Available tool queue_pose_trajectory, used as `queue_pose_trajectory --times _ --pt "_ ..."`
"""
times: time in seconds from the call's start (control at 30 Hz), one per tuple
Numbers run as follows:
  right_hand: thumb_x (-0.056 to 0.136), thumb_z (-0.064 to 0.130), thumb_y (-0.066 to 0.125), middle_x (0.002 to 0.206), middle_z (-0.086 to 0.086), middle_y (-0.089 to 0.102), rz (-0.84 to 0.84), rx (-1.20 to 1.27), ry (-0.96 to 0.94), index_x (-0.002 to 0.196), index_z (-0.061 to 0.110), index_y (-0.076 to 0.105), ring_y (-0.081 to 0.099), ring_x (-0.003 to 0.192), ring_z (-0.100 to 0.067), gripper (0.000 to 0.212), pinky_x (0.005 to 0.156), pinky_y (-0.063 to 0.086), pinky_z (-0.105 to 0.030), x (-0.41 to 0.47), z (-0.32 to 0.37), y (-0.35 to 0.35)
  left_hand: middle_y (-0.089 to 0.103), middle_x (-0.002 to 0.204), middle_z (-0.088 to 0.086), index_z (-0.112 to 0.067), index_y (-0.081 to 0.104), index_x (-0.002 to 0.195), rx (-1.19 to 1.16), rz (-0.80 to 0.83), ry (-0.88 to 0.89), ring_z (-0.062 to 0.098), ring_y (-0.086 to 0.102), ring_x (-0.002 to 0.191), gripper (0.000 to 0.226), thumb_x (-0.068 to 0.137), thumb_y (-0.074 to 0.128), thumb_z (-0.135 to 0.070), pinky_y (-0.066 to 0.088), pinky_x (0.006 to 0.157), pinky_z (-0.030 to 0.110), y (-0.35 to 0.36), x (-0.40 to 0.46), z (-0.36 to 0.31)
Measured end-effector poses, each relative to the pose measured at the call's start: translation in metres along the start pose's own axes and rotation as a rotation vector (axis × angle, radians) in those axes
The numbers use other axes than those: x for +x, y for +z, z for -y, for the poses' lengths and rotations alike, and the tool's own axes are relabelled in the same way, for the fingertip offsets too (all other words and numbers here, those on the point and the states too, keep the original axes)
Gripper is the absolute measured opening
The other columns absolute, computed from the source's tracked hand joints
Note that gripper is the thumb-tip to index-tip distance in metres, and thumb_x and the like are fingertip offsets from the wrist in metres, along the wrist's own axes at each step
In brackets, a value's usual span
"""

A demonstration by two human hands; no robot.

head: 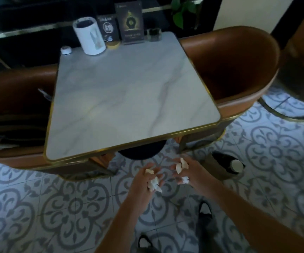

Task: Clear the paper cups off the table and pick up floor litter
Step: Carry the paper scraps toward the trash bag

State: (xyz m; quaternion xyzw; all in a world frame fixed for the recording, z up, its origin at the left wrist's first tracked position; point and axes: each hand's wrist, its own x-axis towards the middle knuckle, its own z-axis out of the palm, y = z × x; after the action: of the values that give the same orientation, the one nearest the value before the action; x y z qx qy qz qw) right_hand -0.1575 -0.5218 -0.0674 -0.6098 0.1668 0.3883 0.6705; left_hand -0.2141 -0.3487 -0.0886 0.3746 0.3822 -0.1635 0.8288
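The person's left hand is curled loosely around crumpled white tissue scraps, fingers half closed, with one piece poking out near the fingertips and a larger wad hanging below the palm. Just beside it, the right hand is also partly closed on more tissue bits: one piece sticks up between the fingers and a small ball sits at the lower fingertips. The two hands are near each other without touching, held over the patterned tile floor.

Beyond both hands stands the marble-look table with a gold rim; its near edge is just past the fingertips. At the table's far edge, well apart from the hands, are a white cylindrical container, dark upright sign cards and a small white round object. No paper cups are visible on the tabletop. Brown leather chairs flank the table on either side. To the right of the right hand, a dark bottle with a white cap lies on the floor
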Motion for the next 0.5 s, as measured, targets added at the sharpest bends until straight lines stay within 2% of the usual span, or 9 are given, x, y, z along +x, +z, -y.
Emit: queue_pose_trajectory --times 0.07,0.13,0.17,0.23,0.3,0.4,0.47,0.5 --pt "0.068 -0.006 0.068 0.097 -0.012 0.064 -0.058 -0.04 -0.027 0.108 0.007 0.054 0.067 0.082 -0.026 0.044 0.06 0.056 -0.033 -0.005 -0.005 -0.04 0.064 0.076 0.014 -0.005 0.064 0.078 0.034 0.019 -0.024 0.024 0.06 0.065 0.029 0.09 0.043 0.013 0.046 0.06 0.033 0.043 0.003 0.017" --pt "0.078 -0.01 0.061 0.095 -0.008 0.065 -0.133 -0.052 -0.034 0.106 0.012 0.055 0.068 0.08 -0.021 0.036 0.064 0.058 -0.034 -0.007 -0.011 -0.082 0.06 0.074 0.015 -0.006 0.069 0.064 0.083 0.02 -0.059 0.02 0.061 0.06 0.048 0.095 0.039 0.013 0.048 0.058 0.029 0.079 0.013 0.038" --pt "0.081 -0.011 0.058 0.096 -0.01 0.065 -0.168 -0.045 -0.032 0.108 0.01 0.054 0.068 0.08 -0.021 0.034 0.065 0.059 -0.034 -0.005 -0.015 -0.104 0.063 0.076 0.015 -0.003 0.071 0.069 0.134 0.013 -0.067 0.018 0.066 0.06 0.045 0.097 0.038 0.012 0.053 0.058 0.025 0.096 0.021 0.048" --pt "0.083 -0.01 0.055 0.098 -0.013 0.066 -0.227 -0.044 -0.029 0.113 0.004 0.05 0.069 0.08 -0.023 0.033 0.064 0.06 -0.035 -0.001 -0.02 -0.145 0.076 0.081 0.012 0.002 0.068 0.089 0.225 -0.021 -0.071 0.018 0.072 0.076 0.028 0.097 0.042 0.009 0.059 0.07 0.027 0.126 0.037 0.069" --pt "0.084 -0.007 0.054 0.093 -0.013 0.067 -0.259 -0.054 -0.036 0.108 0.004 0.051 0.071 0.078 -0.025 0.027 0.07 0.059 -0.039 0.005 -0.025 -0.186 0.08 0.08 0.009 0.002 0.066 0.095 0.273 -0.035 -0.092 0.023 0.07 0.089 0.022 0.098 0.045 0.007 0.054 0.08 0.033 0.153 0.055 0.089" --pt "0.085 0.004 0.055 0.084 -0.01 0.064 -0.317 -0.071 -0.029 0.09 0.015 0.054 0.07 0.082 -0.028 0.012 0.082 0.057 -0.048 0.016 -0.037 -0.244 0.075 0.086 0.014 -0.002 0.067 0.092 0.415 -0.051 -0.09 0.027 0.068 0.088 0.018 0.097 0.051 0.004 0.051 0.081 0.037 0.19 0.091 0.119" --pt "0.086 0.024 0.056 0.08 -0.007 0.064 -0.368 -0.108 -0.04 0.082 0.025 0.056 0.069 0.08 -0.025 0.004 0.083 0.057 -0.054 0.026 -0.048 -0.281 0.072 0.095 0.014 -0.003 0.067 0.099 0.523 -0.061 -0.092 0.027 0.067 0.092 0.014 0.097 0.054 0.0 0.051 0.086 0.041 0.213 0.119 0.141" --pt "0.087 0.029 0.055 0.077 -0.004 0.064 -0.403 -0.11 -0.027 0.079 0.027 0.056 0.068 0.077 -0.021 0.008 0.082 0.056 -0.055 0.033 -0.054 -0.299 0.072 0.097 0.013 -0.002 0.066 0.106 0.559 -0.078 -0.099 0.026 0.068 0.095 0.014 0.097 0.055 -0.002 0.051 0.088 0.041 0.225 0.132 0.151"
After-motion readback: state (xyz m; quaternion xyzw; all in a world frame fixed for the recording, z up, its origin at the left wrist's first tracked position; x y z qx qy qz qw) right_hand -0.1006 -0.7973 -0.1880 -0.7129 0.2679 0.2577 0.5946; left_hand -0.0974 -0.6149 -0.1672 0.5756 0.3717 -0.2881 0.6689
